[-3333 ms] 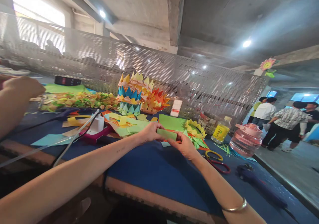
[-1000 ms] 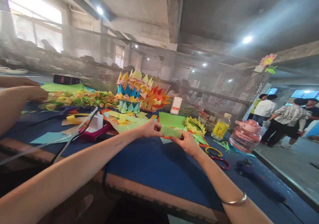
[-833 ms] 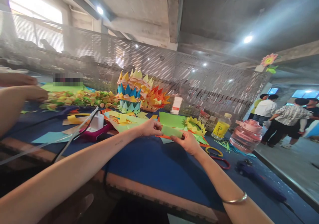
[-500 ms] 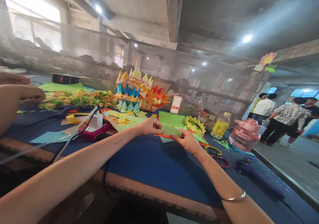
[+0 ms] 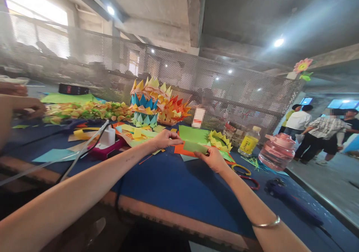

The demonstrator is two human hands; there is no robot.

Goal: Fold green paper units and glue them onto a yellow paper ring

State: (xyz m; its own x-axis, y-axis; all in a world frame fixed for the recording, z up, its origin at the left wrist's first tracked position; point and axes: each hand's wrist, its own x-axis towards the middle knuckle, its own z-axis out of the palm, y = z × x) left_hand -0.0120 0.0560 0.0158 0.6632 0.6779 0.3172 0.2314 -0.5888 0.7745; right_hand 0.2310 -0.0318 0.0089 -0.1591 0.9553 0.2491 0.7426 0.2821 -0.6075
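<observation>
A folded piece of light green paper (image 5: 194,147) is pinched at its right end between the thumb and fingers of my right hand (image 5: 213,158). My left hand (image 5: 166,139) is just beside the paper's left edge, thumb and forefinger apart with nothing seen between them. Behind and under the hands lie an orange sheet (image 5: 179,150) and a larger green sheet (image 5: 193,133) on the blue tabletop (image 5: 168,184). A yellow ring of folded paper points (image 5: 220,141) lies just beyond my right hand.
Folded-paper crowns (image 5: 153,104) are stacked at the back. A magenta power strip (image 5: 108,149) with cables is on the left, near a co-worker's hand (image 5: 35,108). Scissors (image 5: 246,177), a yellow-labelled bottle (image 5: 249,141), a pink jug (image 5: 277,151) and a dark blue glue gun (image 5: 293,199) are on the right.
My left hand has come off the green paper and shifted slightly left, its fingers parting. The paper stays in my right hand. The co-worker's hand moved a little left.
</observation>
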